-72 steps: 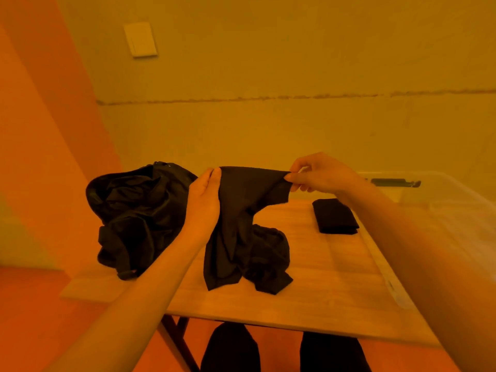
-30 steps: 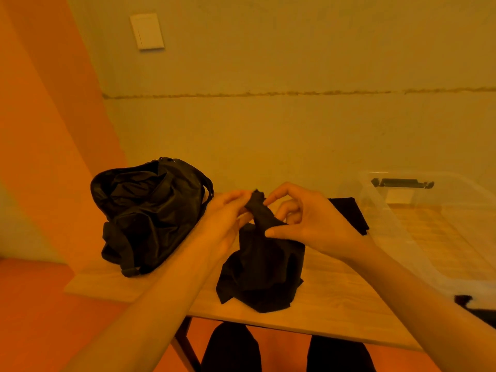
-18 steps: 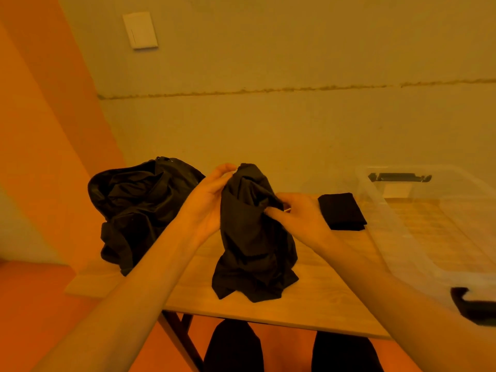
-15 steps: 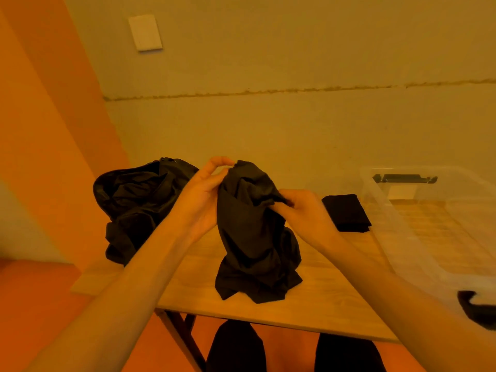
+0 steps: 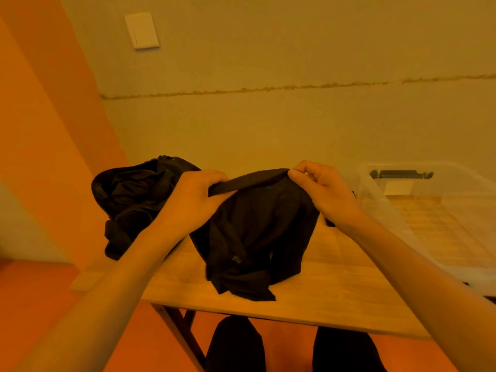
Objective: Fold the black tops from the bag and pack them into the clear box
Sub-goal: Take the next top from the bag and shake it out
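Note:
A crumpled black top (image 5: pixel 257 232) hangs over the wooden table (image 5: pixel 335 285), its lower part bunched on the wood. My left hand (image 5: pixel 193 200) grips the left end of its upper edge. My right hand (image 5: pixel 322 194) pinches the right end, and the edge runs stretched between them. The open black bag (image 5: pixel 131 200) sits behind my left hand at the table's left end. The clear box (image 5: pixel 429 210) stands at the right. A folded black top behind my right wrist shows only as a small corner (image 5: pixel 330 222).
A wall runs close behind the table, with a light switch plate (image 5: pixel 142 30) high up. An orange wall and floor lie to the left. The table's front edge is near my dark-clad legs (image 5: pixel 236 345). A black latch (image 5: pixel 400 173) sits on the box's far rim.
My hands have moved apart and pulled the top's upper edge out into a stretched band; half a second ago they held the cloth bunched close together.

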The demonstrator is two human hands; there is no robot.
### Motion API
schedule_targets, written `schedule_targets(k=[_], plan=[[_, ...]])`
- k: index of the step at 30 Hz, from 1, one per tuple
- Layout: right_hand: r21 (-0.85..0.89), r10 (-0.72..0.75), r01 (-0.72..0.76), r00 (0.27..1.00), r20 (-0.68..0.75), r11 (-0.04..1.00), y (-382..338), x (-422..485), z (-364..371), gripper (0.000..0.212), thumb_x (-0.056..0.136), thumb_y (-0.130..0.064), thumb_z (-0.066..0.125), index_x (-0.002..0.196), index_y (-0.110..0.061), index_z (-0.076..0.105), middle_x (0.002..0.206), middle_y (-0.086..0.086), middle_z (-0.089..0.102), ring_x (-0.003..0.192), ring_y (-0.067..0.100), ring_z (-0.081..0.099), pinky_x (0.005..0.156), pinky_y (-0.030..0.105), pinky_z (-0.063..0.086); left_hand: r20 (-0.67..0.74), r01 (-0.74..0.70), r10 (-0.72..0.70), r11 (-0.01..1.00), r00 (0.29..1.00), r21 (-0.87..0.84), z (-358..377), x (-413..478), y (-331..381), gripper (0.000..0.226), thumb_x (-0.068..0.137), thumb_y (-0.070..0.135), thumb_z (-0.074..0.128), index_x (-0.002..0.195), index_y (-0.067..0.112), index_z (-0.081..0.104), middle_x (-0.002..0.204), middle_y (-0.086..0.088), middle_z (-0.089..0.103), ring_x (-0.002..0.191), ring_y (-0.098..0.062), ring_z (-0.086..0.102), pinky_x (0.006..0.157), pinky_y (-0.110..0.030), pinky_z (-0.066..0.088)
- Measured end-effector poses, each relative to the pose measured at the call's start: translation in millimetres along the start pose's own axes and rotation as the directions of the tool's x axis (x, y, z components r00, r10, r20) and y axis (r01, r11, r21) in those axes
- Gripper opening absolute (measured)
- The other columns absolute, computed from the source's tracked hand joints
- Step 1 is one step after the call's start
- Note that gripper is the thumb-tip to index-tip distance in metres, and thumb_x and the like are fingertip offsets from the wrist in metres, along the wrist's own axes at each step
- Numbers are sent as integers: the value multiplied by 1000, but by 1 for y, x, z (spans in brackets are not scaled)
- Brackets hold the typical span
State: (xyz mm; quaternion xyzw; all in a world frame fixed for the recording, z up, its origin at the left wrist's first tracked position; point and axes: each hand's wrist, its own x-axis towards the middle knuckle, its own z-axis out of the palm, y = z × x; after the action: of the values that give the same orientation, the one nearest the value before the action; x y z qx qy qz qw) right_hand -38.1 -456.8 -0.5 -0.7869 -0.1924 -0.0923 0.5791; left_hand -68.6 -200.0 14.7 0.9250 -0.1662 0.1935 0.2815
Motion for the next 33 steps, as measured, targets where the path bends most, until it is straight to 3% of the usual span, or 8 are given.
schedule_targets(k=[7, 11, 15, 19, 23, 28, 31, 33], plan=[[-352, 203, -44, 881, 427, 935, 4, 8, -31, 26, 84, -30, 79, 62, -22, 67, 56, 2, 52, 55, 11, 50, 56, 20, 39, -288, 114, -79, 988, 954, 108, -20, 1, -3, 25, 90, -3, 64, 99, 19, 71, 95, 1, 55, 89, -16, 53, 74, -29, 46], [-410, 117, -38, 979, 169, 911, 11, 21, -39, 25, 95, -31, 66, 84, -9, 70, 79, 16, 67, 75, 20, 67, 74, 37, 60, -280, 225, -157, 947, 947, 230, -31, 3, -17, 13, 93, 6, 65, 96, 18, 65, 98, -1, 51, 87, -20, 50, 69, -29, 40], [-257, 122, -167, 976, -182, 952, 17, 30, -45, 27, 100, -30, 58, 90, -7, 68, 88, 19, 68, 82, 26, 65, 73, 43, 53, -216, 403, -341, 769, 915, 496, -33, -3, -40, 18, 91, 3, 59, 90, 20, 65, 82, -3, 60, 68, -25, 57, 52, -33, 40], [-550, 252, -240, 966, -55, 800, 16, 27, -42, 16, 95, -27, 65, 100, -12, 62, 94, 6, 64, 98, 27, 63, 70, 34, 46, -5, 400, -404, 905, 915, 147, -33, -6, -36, 24, 100, 7, 56, 94, 25, 71, 89, 2, 69, 79, -18, 64, 63, -29, 48], [-395, 205, -58, 917, 342, 917, -17, 16, 1, 77, 77, -44, 84, 142, -33, 44, 130, -11, 57, 120, 5, 53, 87, 22, 45, 125, 259, -238, 945, 963, -199, -29, 4, 7, 24, 101, 8, 57, 94, 25, 72, 88, 6, 74, 81, -8, 70, 71, -24, 53], [-335, 27, 133, 901, 433, 933, -35, 23, 47, 39, 88, -32, 76, 97, 5, 70, 84, 19, 69, 75, 26, 65, 65, 33, 41, 104, 64, -61, 998, 993, -24, -28, 17, 28, 27, 94, -1, 60, 89, 23, 72, 81, 6, 71, 68, -1, 63, 57, -15, 43], [-291, 13, 90, 942, 334, 952, -42, 23, 26, 28, 96, -23, 66, 83, 2, 70, 67, 14, 57, 60, 6, 51, 61, 27, 36, 158, 59, -67, 997, 985, 50, -43, 11, 12, 8, 89, 22, 77, 82, 24, 75, 77, 2, 72, 73, -11, 67, 68, -34, 54], [-207, 83, -22, 953, 291, 978, -44, 22, 7, 27, 99, -26, 61, 86, -5, 72, 77, 8, 68, 70, 5, 62, 68, 23, 42, 173, 119, -126, 992, 977, 52, -52, 6, 3, 10, 88, 28, 77, 84, 19, 78, 76, -1, 72, 69, -11, 67, 65, -36, 55]])
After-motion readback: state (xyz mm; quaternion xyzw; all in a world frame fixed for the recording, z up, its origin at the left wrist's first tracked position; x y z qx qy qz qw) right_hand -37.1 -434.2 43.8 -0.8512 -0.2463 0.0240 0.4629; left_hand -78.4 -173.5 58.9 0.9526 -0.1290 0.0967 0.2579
